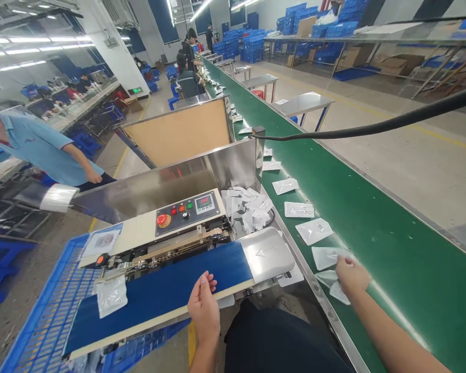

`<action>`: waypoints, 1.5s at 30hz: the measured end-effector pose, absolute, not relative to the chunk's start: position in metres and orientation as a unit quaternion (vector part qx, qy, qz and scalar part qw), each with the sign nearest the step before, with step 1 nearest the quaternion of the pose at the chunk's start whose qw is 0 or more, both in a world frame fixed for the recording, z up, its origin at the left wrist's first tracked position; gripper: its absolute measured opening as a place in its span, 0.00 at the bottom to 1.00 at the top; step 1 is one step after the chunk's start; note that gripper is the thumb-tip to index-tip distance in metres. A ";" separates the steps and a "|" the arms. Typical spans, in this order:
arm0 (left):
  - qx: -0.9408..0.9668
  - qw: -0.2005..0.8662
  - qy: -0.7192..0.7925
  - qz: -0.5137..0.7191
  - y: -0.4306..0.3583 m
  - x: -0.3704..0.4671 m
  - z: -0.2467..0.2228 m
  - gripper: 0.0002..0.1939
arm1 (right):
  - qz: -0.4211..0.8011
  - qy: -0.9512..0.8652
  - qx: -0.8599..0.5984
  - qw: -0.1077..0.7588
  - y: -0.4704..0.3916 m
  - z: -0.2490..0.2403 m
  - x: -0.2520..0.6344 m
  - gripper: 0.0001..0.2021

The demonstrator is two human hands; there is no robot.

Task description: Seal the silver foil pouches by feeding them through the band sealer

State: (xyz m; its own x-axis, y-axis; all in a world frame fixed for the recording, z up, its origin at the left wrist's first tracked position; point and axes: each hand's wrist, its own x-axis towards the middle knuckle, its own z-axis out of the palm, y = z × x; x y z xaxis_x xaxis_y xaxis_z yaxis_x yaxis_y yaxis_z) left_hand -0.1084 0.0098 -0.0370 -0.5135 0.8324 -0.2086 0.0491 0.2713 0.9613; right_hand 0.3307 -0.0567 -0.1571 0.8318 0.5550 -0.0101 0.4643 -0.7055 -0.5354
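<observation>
Pickup is seemingly under way: a white pouch [323,257] is pinched by the right hand [353,277]; the left hand [205,305] is loosely closed, seemingly empty. Careful lifting seems required.

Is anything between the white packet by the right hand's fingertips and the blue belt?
Yes: between the packet by the right hand and the blue belt are the green belt's metal edge and a silver plate.

Right grip [352,278] at white pouch [324,257], left grip [204,304] by blue belt [166,285]
</observation>
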 end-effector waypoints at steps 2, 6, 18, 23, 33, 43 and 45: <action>0.367 0.375 0.688 0.502 0.011 -0.104 -0.032 0.32 | 0.079 -0.317 -0.904 0.276 -0.045 -0.138 0.326 0.29; 0.481 0.363 0.629 0.490 0.021 -0.079 -0.026 0.27 | 0.003 -0.474 -0.806 0.354 -0.023 -0.073 0.293 0.23; 0.471 0.507 0.582 0.427 0.064 -0.018 -0.049 0.31 | 0.413 -0.534 -0.679 0.288 0.054 0.008 0.178 0.18; 0.336 0.550 0.636 0.424 0.092 -0.034 -0.065 0.31 | 0.503 -0.427 -0.702 0.269 0.101 -0.018 0.167 0.14; 0.286 0.468 0.664 0.508 0.080 -0.114 -0.057 0.31 | 0.477 -0.473 -0.684 0.286 0.115 -0.006 0.135 0.18; 0.486 0.514 0.538 0.458 0.030 -0.063 -0.020 0.27 | 0.480 -0.457 -0.661 0.353 0.090 0.023 0.108 0.31; 0.491 0.514 0.526 0.466 0.039 -0.051 -0.016 0.27 | 0.494 -0.425 -0.650 0.390 0.090 0.022 0.112 0.38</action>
State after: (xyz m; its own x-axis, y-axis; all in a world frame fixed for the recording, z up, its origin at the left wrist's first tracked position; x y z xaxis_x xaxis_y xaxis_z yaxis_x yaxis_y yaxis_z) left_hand -0.0511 0.0392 -0.0157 0.0111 0.9964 -0.0839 0.0371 0.0835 0.9958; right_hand 0.1123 0.0904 0.0219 0.1507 0.9383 -0.3112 0.1668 -0.3344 -0.9275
